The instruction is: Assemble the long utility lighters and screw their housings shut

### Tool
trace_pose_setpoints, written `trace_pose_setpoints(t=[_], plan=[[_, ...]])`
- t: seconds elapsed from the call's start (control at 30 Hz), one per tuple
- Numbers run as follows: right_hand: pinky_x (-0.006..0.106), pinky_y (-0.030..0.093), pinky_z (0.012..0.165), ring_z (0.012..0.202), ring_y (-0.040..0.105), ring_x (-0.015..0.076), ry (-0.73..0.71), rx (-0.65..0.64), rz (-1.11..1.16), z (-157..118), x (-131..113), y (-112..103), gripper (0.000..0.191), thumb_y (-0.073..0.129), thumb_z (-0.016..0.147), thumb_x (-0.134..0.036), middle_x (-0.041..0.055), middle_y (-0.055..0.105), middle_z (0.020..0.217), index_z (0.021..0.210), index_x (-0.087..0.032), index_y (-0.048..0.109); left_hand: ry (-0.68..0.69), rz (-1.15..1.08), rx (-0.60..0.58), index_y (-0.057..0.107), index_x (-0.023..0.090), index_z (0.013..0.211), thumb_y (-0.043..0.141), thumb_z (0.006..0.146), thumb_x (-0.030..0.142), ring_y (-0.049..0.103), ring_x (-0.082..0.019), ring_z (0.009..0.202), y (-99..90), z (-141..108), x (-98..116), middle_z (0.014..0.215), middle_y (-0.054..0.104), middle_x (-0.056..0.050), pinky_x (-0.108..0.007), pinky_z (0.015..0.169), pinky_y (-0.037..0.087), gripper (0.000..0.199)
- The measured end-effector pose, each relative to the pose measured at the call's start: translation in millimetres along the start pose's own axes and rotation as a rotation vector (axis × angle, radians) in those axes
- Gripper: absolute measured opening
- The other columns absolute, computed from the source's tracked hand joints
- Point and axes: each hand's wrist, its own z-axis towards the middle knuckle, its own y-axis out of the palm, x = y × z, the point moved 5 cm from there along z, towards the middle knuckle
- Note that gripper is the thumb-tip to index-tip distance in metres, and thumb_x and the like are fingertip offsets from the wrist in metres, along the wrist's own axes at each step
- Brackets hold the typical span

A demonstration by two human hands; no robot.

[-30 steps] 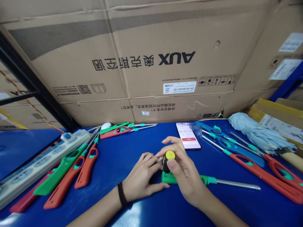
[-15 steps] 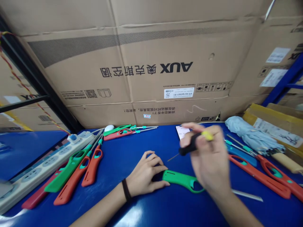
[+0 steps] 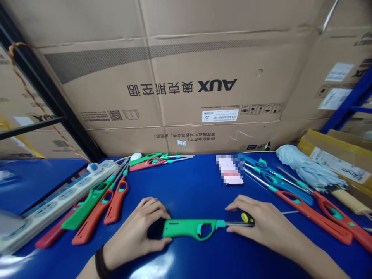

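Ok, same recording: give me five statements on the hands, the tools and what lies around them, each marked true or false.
1. The left hand is at the handle end of the green lighter. True.
2. The dark wristband is on the right wrist. False: it is on the left wrist.
3. The right hand holds a screwdriver with yellow on its handle. True.
4. The phone lies on the blue table, beyond the hands. True.
5. The umbrella lies across the power strip. False: they are on opposite sides.
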Motion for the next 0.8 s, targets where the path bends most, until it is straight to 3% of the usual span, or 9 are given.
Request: trace_pose_setpoints(t=[0.17, 0.2, 0.27, 0.37, 0.43, 0.47, 0.53, 0.6, 0.8], plan=[[0.031, 0.053, 0.071, 0.081, 0.069, 0.0223, -0.05, 0.145, 0.023, 15.1, 0.7, -8.9, 0.016, 0.055, 0.089, -0.039, 0.0028, 0.07, 0.095, 0.093, -0.028, 0.065, -0.009, 0.092, 0.088, 0.064, 0.025, 0.095, 0.065, 0.08, 0.032, 0.065, -0.017, 0.08, -6.9, -43.2, -4.9, 0.087, 0.069, 0.001, -0.038, 0.1, 0.041, 0.016], [0.031, 0.052, 0.073, 0.082, 0.068, 0.0222, -0.068, 0.179, 0.032, 19.7, 0.6, -13.8, 0.015, 0.054, 0.089, -0.038, 0.0028, 0.07, 0.093, 0.091, -0.027, 0.065, -0.03, 0.089, 0.097, 0.064, 0.025, 0.089, 0.061, 0.085, 0.029, 0.065, -0.015, 0.075, -6.0, -54.1, -6.2, 0.082, 0.069, 0.002, -0.034, 0.098, 0.043, 0.006], [0.031, 0.051, 0.075, 0.082, 0.068, 0.0222, -0.098, 0.232, 0.037, 29.0, 0.3, -21.2, 0.015, 0.054, 0.09, -0.037, 0.0027, 0.071, 0.091, 0.089, -0.027, 0.064, -0.113, 0.097, 0.12, 0.062, 0.025, 0.084, 0.052, 0.091, 0.023, 0.065, -0.014, 0.072, -0.4, -74.4, -7.5, 0.078, 0.068, 0.003, -0.03, 0.092, 0.048, 0.013], [0.031, 0.05, 0.073, 0.081, 0.067, 0.0223, -0.116, 0.281, 0.038, 41.8, -2.4, -21.0, 0.014, 0.054, 0.09, -0.035, 0.003, 0.071, 0.089, 0.086, -0.026, 0.064, -0.253, 0.203, 0.284, 0.062, 0.027, 0.102, 0.048, 0.093, 0.03, 0.067, -0.019, 0.086, 10.3, -91.8, 1.0, 0.094, 0.07, -0.002, -0.028, 0.077, 0.054, 0.017], [0.031, 0.05, 0.073, 0.08, 0.067, 0.0222, -0.12, 0.306, 0.055, 47.8, -5.7, -12.4, 0.015, 0.053, 0.091, -0.034, 0.0037, 0.071, 0.088, 0.086, -0.025, 0.064, -0.34, 0.292, 0.388, 0.052, 0.026, 0.125, 0.037, 0.097, 0.029, 0.065, -0.021, 0.099, 19.8, -89.7, 13.0, 0.112, 0.067, -0.007, -0.031, 0.081, 0.055, 0.032], [0.031, 0.05, 0.073, 0.079, 0.067, 0.0216, -0.133, 0.313, 0.063, 49.5, -8.0, -6.2, 0.015, 0.052, 0.091, -0.033, 0.0041, 0.071, 0.086, 0.086, -0.024, 0.063, -0.257, 0.317, 0.366, 0.047, 0.026, 0.132, 0.038, 0.097, 0.031, 0.064, -0.022, 0.103, 27.9, -81.8, 24.4, 0.118, 0.065, -0.008, -0.032, 0.082, 0.055, 0.036], [0.03, 0.051, 0.069, 0.072, 0.067, 0.0196, -0.202, 0.269, 0.054, 50.7, -13.8, 9.7, 0.017, 0.051, 0.092, -0.031, 0.0035, 0.071, 0.082, 0.085, -0.023, 0.063, 0.004, 0.344, 0.203, 0.045, 0.036, 0.133, 0.046, 0.094, 0.034, 0.063, -0.022, 0.108, 46.8, -61.1, 48.8, 0.126, 0.062, -0.003, -0.034, 0.088, 0.054, 0.039], [0.029, 0.051, 0.068, 0.073, 0.067, 0.0183, -0.265, 0.152, 0.025, 49.1, -17.3, 26.6, 0.018, 0.049, 0.093, -0.029, 0.0031, 0.071, 0.083, 0.087, -0.023, 0.064, 0.06, 0.347, 0.105, 0.05, 0.032, 0.131, 0.053, 0.09, 0.04, 0.06, -0.026, 0.113, 54.4, -44.1, 59.2, 0.131, 0.058, -0.005, -0.037, 0.089, 0.055, 0.041], [0.028, 0.051, 0.066, 0.074, 0.068, 0.0175, -0.25, 0.065, 0.0, 42.7, -10.7, 36.1, 0.018, 0.048, 0.094, -0.027, 0.0026, 0.072, 0.085, 0.087, -0.022, 0.064, -0.252, 0.091, 0.107, 0.062, 0.026, 0.113, 0.056, 0.078, 0.016, 0.062, -0.026, 0.109, 32.1, -27.6, 32.2, 0.128, 0.06, -0.006, -0.039, 0.085, 0.057, 0.037]])
